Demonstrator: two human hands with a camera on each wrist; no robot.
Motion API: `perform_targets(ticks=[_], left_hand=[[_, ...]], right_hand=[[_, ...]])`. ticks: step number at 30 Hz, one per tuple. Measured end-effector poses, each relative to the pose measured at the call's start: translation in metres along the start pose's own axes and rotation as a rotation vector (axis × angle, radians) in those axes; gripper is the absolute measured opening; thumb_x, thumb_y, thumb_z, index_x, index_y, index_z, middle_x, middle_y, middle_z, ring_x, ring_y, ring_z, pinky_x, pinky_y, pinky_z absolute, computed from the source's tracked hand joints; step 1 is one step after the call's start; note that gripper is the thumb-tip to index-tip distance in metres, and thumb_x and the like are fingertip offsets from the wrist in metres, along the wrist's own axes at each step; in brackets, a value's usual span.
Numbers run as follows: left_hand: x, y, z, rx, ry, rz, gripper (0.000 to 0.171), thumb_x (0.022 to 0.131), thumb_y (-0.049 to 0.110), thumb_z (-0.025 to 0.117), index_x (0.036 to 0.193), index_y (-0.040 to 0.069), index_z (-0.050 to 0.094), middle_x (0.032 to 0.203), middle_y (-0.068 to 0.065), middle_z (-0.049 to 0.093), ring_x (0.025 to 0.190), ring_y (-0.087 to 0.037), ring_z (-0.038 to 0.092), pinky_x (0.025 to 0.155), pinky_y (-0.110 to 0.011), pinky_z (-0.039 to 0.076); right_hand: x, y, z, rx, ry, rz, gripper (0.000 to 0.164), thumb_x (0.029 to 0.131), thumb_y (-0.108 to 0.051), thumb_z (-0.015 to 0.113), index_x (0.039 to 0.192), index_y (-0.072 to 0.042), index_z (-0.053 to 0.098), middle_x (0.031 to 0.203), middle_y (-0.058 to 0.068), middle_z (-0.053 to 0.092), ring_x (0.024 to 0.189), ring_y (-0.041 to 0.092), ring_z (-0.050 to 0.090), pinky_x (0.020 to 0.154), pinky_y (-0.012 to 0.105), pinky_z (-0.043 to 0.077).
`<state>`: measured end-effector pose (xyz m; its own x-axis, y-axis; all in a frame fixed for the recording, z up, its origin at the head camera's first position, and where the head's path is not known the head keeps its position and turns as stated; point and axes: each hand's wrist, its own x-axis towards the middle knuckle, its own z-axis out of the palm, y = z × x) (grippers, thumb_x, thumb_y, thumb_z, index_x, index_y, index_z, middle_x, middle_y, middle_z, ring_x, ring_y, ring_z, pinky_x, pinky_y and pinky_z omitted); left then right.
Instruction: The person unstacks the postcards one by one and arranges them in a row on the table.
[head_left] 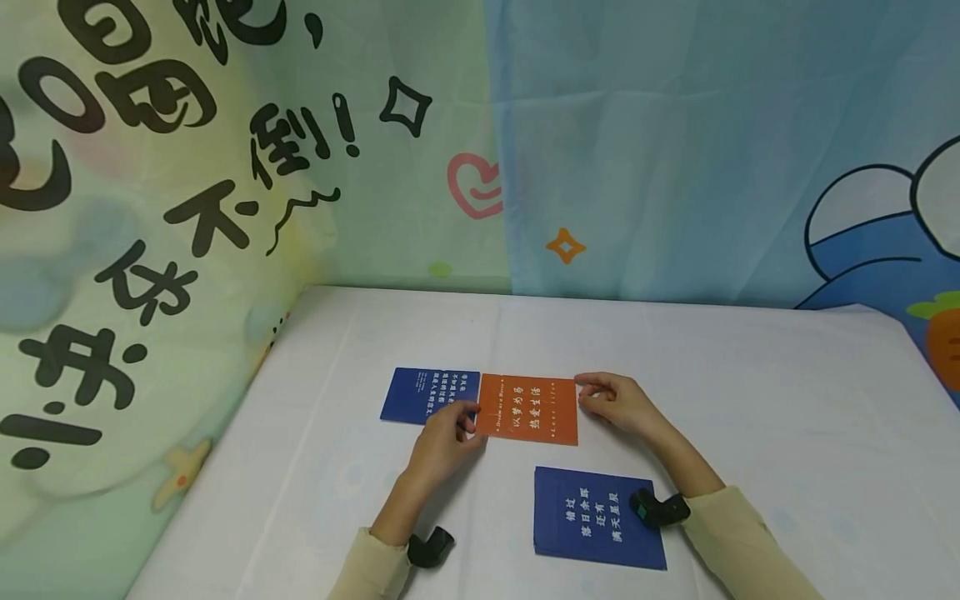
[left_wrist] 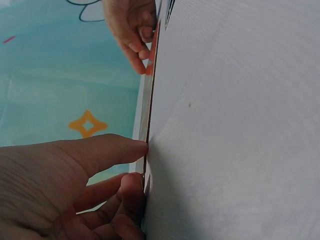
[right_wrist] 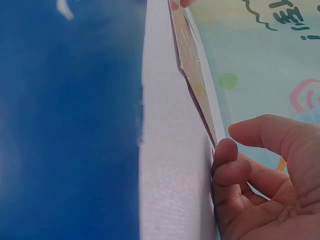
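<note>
Head view: orange card (head_left: 528, 408) beside far blue card (head_left: 412, 393), near blue card (head_left: 557, 517) left apart; our right hand (head_left: 617, 403), fingers relaxed, touches orange; whether our left hand (head_left: 441, 443) pinches, we can't tell.

orange card (head_left: 527, 408) with white lettering, print side up on the white table (head_left: 337, 333), just beside a blue card (head_left: 420, 394), white text up too

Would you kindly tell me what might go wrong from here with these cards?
The left hand, at the corner of the orange card, might nudge the far blue card beside it askew. The right wrist camera overlaps the near blue card in the head view, so it might brush that card out of place.
</note>
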<state>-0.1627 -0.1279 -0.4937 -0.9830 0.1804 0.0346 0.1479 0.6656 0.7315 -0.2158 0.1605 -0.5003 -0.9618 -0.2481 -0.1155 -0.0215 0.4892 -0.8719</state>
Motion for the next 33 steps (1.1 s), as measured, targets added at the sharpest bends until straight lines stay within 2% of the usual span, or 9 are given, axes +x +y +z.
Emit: perform_targets(ticks=[13, 33], left_hand=[[0.0, 0.0, 0.002, -0.007, -0.004, -0.017, 0.037, 0.082, 0.006, 0.073, 0.117, -0.001, 0.064, 0.083, -0.002, 0.056, 0.071, -0.011, 0.05, 0.061, -0.021, 0.041], [-0.002, 0.002, 0.006, 0.014, 0.027, 0.01, 0.037, 0.083, 0.009, 0.074, 0.117, 0.002, 0.063, 0.09, -0.002, 0.057, 0.073, -0.01, 0.049, 0.063, -0.021, 0.043]], right_hand=[[-0.002, 0.0, -0.002, 0.011, 0.008, 0.006, 0.041, 0.09, -0.009, 0.063, 0.127, 0.009, 0.057, 0.092, 0.01, 0.061, 0.061, 0.012, 0.048, 0.054, 0.022, 0.043], [-0.014, 0.003, -0.007, 0.088, -0.044, 0.033, 0.042, 0.092, -0.008, 0.062, 0.128, 0.012, 0.054, 0.089, 0.01, 0.06, 0.065, 0.013, 0.052, 0.057, 0.023, 0.045]])
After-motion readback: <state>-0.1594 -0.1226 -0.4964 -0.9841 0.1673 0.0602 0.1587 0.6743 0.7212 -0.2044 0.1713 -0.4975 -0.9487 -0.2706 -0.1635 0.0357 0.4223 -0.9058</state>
